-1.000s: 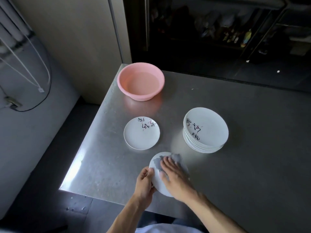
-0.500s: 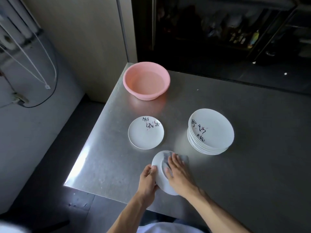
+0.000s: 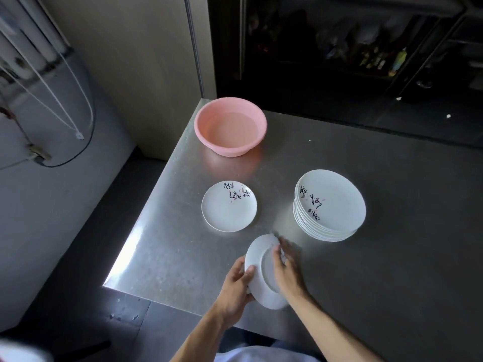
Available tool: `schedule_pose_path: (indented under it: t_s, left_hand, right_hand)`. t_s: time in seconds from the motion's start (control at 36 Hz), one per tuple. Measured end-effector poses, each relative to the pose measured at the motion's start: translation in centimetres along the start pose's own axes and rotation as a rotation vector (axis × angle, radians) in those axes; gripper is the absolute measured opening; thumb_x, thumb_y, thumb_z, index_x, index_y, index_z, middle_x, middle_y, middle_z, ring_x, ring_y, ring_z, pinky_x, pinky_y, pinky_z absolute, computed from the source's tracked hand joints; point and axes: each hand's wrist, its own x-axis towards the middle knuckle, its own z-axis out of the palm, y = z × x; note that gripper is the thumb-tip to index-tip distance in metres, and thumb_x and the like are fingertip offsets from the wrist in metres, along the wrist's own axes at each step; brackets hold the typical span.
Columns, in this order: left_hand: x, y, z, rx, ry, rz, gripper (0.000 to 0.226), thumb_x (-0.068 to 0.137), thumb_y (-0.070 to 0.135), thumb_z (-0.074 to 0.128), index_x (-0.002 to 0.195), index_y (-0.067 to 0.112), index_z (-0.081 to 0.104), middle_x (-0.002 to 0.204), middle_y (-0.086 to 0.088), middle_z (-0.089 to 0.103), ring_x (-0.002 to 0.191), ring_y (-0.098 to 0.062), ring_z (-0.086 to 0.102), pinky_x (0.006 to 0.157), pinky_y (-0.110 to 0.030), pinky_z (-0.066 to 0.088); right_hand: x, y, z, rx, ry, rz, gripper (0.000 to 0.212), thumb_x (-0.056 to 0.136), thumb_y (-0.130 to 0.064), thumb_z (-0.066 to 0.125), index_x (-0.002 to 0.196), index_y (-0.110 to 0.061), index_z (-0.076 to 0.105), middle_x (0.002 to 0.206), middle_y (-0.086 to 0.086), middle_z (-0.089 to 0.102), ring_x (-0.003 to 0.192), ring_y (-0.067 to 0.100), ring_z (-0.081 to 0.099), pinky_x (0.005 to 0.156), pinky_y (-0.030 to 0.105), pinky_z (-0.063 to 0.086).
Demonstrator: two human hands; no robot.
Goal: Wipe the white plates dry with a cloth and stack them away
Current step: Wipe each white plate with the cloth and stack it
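Your left hand (image 3: 236,283) curls thumb and fingers round the left rim of a round, glossy white plate (image 3: 262,280), held tilted on edge above the front of the brushed steel table (image 3: 183,244), with the foot-ring side facing you. Your right hand (image 3: 286,270) lies nearly flat on that side, fingers mostly straight, pressing a grey cloth (image 3: 282,253) that is blurred and barely shows. On the table sit a single plate (image 3: 229,212) with black brush lettering, a matching stack (image 3: 329,212) well apart to its right, and a smooth pink plastic basin (image 3: 230,126) at the far corner.
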Motion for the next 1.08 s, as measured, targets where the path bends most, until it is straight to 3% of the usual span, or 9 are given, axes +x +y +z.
schedule_pose_path:
  t_s: [0.14, 0.31, 0.5, 0.58, 0.69, 0.86, 0.97, 1.03, 1.08]
  left_hand:
    - [0.3, -0.2, 0.2, 0.013, -0.052, 0.051, 0.029, 0.095, 0.025, 0.065, 0.122, 0.016, 0.072, 0.123, -0.02, 0.073, 0.115, -0.037, 0.071, 0.083, -0.046, 0.06]
    - [-0.4, -0.3, 0.4, 0.051, -0.021, 0.04, 0.036, 0.1, 0.041, 0.059, 0.133, 0.031, 0.067, 0.128, -0.006, 0.073, 0.113, -0.026, 0.072, 0.086, -0.044, 0.061]
    - [-0.5, -0.6, 0.3, 0.044, -0.051, 0.054, 0.034, 0.089, 0.015, 0.062, 0.121, 0.011, 0.072, 0.117, -0.02, 0.076, 0.106, -0.032, 0.074, 0.081, -0.041, 0.061]
    - [-0.5, -0.7, 0.7, -0.033, 0.0, 0.046, 0.027, 0.096, 0.025, 0.062, 0.119, 0.013, 0.069, 0.115, -0.016, 0.075, 0.102, -0.027, 0.071, 0.081, -0.039, 0.059]
    - [-0.1, 0.0, 1.2, -0.166, 0.018, 0.018, 0.017, 0.094, 0.012, 0.064, 0.11, 0.009, 0.059, 0.104, -0.017, 0.069, 0.087, -0.025, 0.07, 0.07, -0.037, 0.059]
    - [-0.2, 1.2, 1.4, -0.021, 0.017, 0.033, 0.034, 0.087, 0.035, 0.061, 0.118, 0.029, 0.073, 0.111, -0.004, 0.078, 0.096, -0.019, 0.075, 0.074, -0.03, 0.058]
    - [-0.7, 1.4, 1.6, 0.057, 0.002, 0.073, 0.031, 0.093, 0.032, 0.058, 0.118, 0.028, 0.076, 0.118, -0.012, 0.077, 0.105, -0.02, 0.075, 0.077, -0.031, 0.059]
    - [-0.9, 1.5, 1.5, 0.08, -0.007, 0.083, 0.03, 0.095, 0.031, 0.06, 0.12, 0.026, 0.076, 0.119, -0.011, 0.077, 0.104, -0.02, 0.075, 0.077, -0.03, 0.059]
    - [-0.8, 1.6, 1.3, 0.096, -0.012, 0.08, 0.032, 0.098, 0.033, 0.061, 0.126, 0.027, 0.073, 0.121, -0.008, 0.076, 0.107, -0.021, 0.074, 0.079, -0.03, 0.059]
  right_hand:
    - [-1.2, 0.6, 0.5, -0.268, -0.378, -0.576, 0.049, 0.107, -0.041, 0.03, 0.151, -0.025, 0.04, 0.162, -0.012, 0.027, 0.153, 0.008, 0.011, 0.124, 0.032, 0.0]
    - [0.7, 1.4, 0.6, -0.522, -0.163, -0.083, 0.056, 0.106, -0.042, 0.025, 0.158, -0.021, 0.024, 0.165, -0.006, 0.019, 0.152, 0.016, 0.015, 0.122, 0.041, 0.011]
    - [-1.9, 1.4, -0.2, -0.441, -0.368, -0.731, 0.051, 0.107, -0.045, 0.03, 0.15, -0.022, 0.044, 0.161, -0.01, 0.031, 0.153, 0.013, 0.016, 0.125, 0.039, 0.003]
    - [-0.7, 1.1, -0.2, -0.429, -0.1, -0.473, 0.044, 0.106, -0.034, 0.03, 0.142, -0.022, 0.052, 0.149, -0.004, 0.048, 0.144, 0.022, 0.037, 0.122, 0.045, 0.019]
    - [1.2, 0.4, -0.3, -0.205, 0.074, 0.309, 0.053, 0.105, -0.036, 0.028, 0.128, 0.0, 0.057, 0.128, 0.024, 0.062, 0.122, 0.038, 0.051, 0.108, 0.046, 0.034]
    - [-0.8, 0.5, -0.1, 0.062, -0.16, -0.142, 0.055, 0.103, -0.045, 0.029, 0.151, -0.021, 0.041, 0.147, -0.004, 0.046, 0.142, 0.019, 0.035, 0.118, 0.043, 0.029]
    - [-0.9, 2.2, -0.2, -0.238, -0.327, -0.633, 0.051, 0.108, -0.045, 0.026, 0.153, -0.025, 0.038, 0.163, -0.011, 0.027, 0.153, 0.015, 0.014, 0.125, 0.035, 0.005]
    - [0.0, 2.7, 0.0, -0.265, -0.182, -0.552, 0.046, 0.108, -0.036, 0.033, 0.147, -0.017, 0.048, 0.158, -0.003, 0.039, 0.149, 0.022, 0.029, 0.123, 0.039, 0.016]
    - [1.2, 2.5, 0.0, -0.176, -0.029, -0.142, 0.045, 0.106, -0.031, 0.033, 0.142, -0.013, 0.053, 0.147, 0.007, 0.052, 0.137, 0.03, 0.044, 0.119, 0.042, 0.027]
